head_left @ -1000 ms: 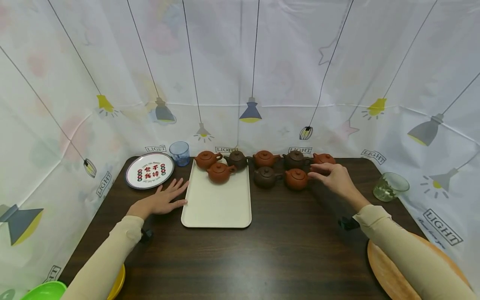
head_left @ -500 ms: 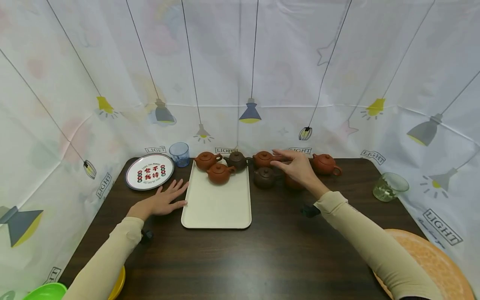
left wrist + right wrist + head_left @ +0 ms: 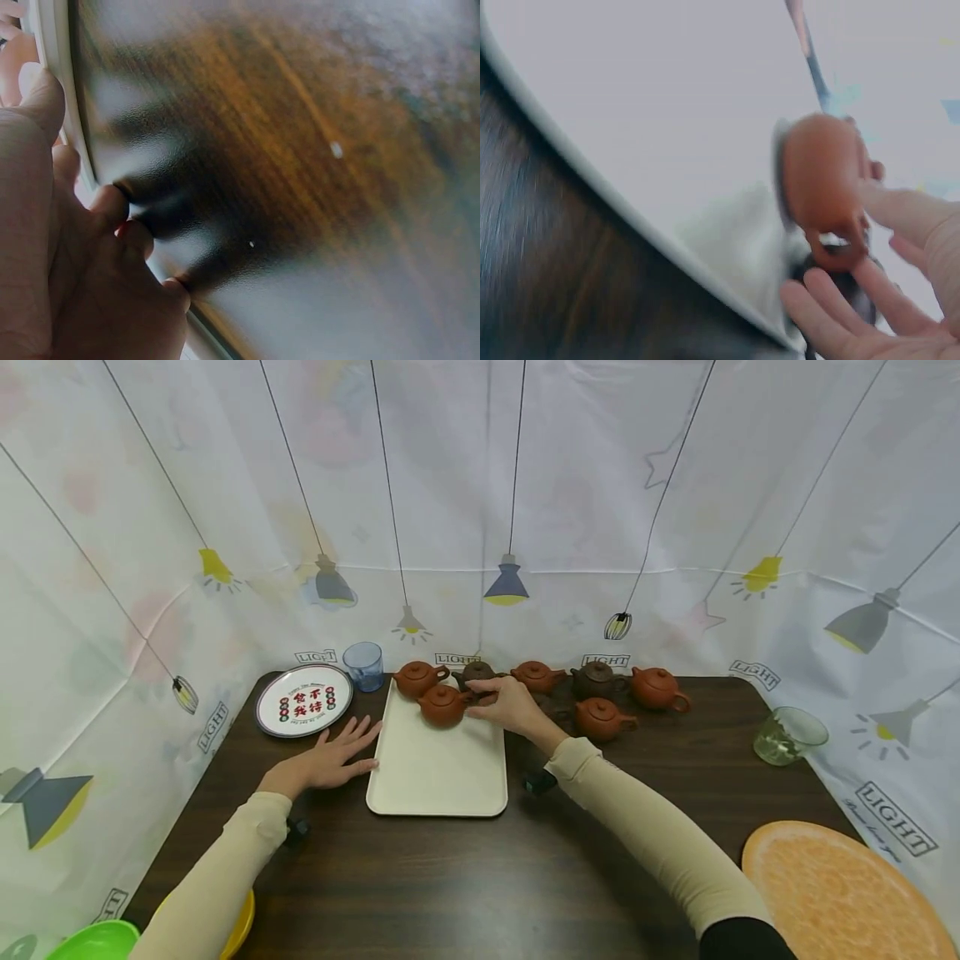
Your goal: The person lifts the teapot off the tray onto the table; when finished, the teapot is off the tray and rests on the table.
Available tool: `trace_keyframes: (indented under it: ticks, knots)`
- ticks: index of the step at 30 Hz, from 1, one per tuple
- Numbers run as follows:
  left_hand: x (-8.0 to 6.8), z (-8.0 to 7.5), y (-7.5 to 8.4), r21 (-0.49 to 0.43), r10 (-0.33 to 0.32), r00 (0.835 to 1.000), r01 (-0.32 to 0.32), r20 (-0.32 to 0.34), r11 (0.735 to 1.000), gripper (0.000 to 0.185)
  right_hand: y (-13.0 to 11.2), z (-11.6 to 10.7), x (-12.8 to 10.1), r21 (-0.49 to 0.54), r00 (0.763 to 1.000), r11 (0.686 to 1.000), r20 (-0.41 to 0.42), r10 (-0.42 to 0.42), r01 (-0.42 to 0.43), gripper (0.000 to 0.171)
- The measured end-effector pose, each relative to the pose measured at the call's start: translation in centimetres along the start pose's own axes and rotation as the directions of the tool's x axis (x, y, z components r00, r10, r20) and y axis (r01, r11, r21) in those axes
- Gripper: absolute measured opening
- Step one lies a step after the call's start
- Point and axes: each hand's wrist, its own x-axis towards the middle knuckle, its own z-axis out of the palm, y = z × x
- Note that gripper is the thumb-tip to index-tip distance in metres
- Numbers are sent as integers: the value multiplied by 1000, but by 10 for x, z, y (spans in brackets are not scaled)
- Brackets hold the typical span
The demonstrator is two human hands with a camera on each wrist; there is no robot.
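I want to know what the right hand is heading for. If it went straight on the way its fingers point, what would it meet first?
Most likely the reddish teapot on the cream tray: the right hand points left at its handle, fingertips close beside it. Whether they touch already is unclear.

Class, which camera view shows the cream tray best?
The head view: the whole tray shows, with teapots at its far end. The left wrist view shows only a blurred strip of its rim beside the left hand; the right wrist view shows one corner.
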Motion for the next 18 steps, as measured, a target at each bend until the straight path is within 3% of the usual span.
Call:
trace_keyframes:
  ticks: [5, 12, 18]
  knots:
    - [-1, -1, 3, 0, 5, 1000, -5, 2, 1000, 89, 0, 17, 6, -55, 998, 998, -60, 23, -27, 48]
    - [-3, -4, 4, -23, 38, 999, -38, -18, 999, 86, 3, 30, 8, -25, 989, 997, -132, 62, -66, 28]
    - [-2, -6, 5, -14, 13, 1000, -13, -9, 1000, 89, 2, 35, 9, -9, 984, 998, -167, 61, -64, 23]
